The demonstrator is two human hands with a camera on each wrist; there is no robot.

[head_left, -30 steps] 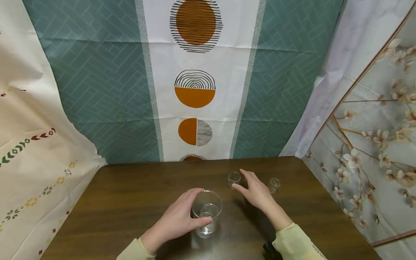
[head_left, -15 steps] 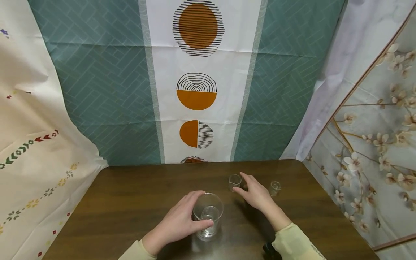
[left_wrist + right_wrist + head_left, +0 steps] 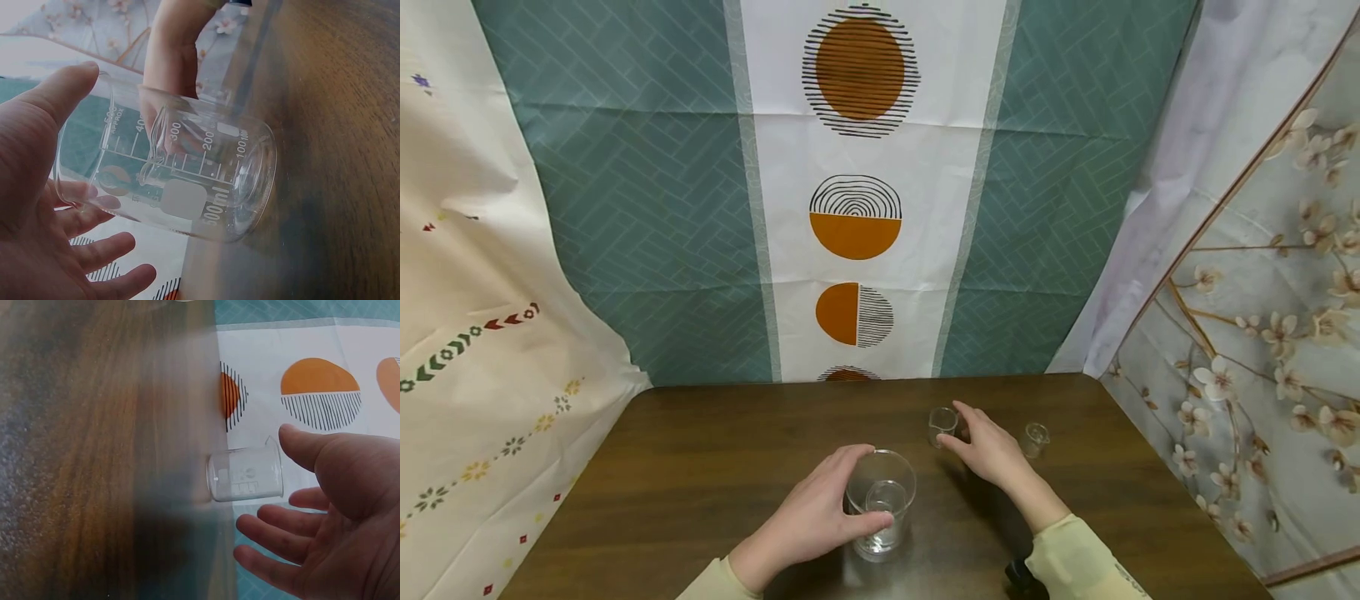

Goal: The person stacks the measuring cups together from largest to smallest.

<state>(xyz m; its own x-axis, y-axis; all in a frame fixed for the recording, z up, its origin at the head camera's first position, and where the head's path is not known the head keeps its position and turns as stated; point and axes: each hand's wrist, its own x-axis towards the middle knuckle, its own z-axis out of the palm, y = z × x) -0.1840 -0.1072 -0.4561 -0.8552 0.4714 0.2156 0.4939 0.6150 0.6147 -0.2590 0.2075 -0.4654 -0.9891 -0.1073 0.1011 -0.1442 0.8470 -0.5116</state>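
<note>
My left hand (image 3: 823, 508) spans the rim of a large clear glass beaker (image 3: 206, 147), thumb on one side and forefinger on the other; the remaining fingers spread away from the glass. White scale marks run along its wall. A smaller glass beaker (image 3: 886, 497) appears inside it. Farther right, my right hand (image 3: 988, 446) is stretched toward a small glass beaker (image 3: 247, 474). Its thumb is near the spout and its loosely bent fingers are on the other side, with a gap showing between hand and glass in the right wrist view.
A tiny glass beaker (image 3: 1035, 439) stands right of my right hand. All of this is on a dark brown wooden table (image 3: 715, 450). A green and white patterned cloth (image 3: 865, 250) hangs behind the far edge, and a flowered cloth (image 3: 1247, 400) borders the right side.
The head view has shifted slightly, so everything sits a little lower in it. Both hands keep nearly the same places beside the beakers.
</note>
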